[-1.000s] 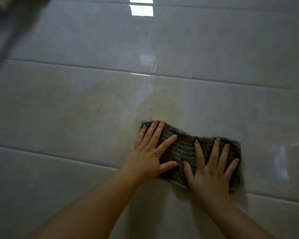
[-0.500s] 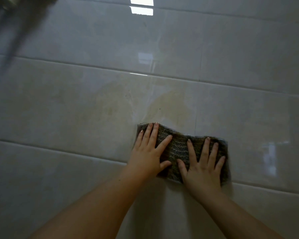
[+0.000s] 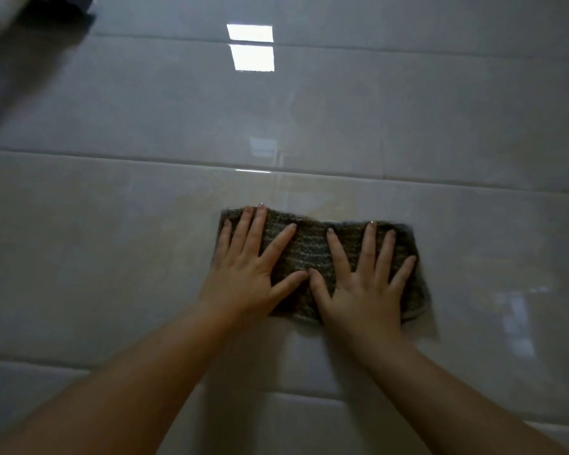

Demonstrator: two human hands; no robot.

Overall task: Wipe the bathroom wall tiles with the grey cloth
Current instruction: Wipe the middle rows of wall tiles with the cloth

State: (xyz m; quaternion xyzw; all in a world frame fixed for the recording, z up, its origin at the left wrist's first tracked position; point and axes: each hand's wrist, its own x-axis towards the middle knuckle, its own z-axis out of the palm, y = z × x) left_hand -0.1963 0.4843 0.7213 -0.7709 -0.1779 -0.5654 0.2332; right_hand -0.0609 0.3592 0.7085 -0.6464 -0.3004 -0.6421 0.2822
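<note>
A grey ribbed cloth [image 3: 306, 244] lies flat and stretched sideways against the glossy pale wall tiles [image 3: 112, 244]. My left hand [image 3: 247, 270] presses on its left half with fingers straight and spread. On the right half my right hand [image 3: 365, 284] presses the same way, fingers fanned out. The two thumbs nearly touch at the cloth's middle. A yellowish stain shows on the tile just above the cloth.
Horizontal grout lines [image 3: 440, 185] cross the wall above and below the cloth. A bright window reflection [image 3: 252, 47] glares near the top. A blurred dark and white object [image 3: 20, 11] sits in the top left corner.
Both hands have slid the cloth upward along the tile, clear of the lower grout line. The hands have drawn closer, so the thumbs now almost meet.
</note>
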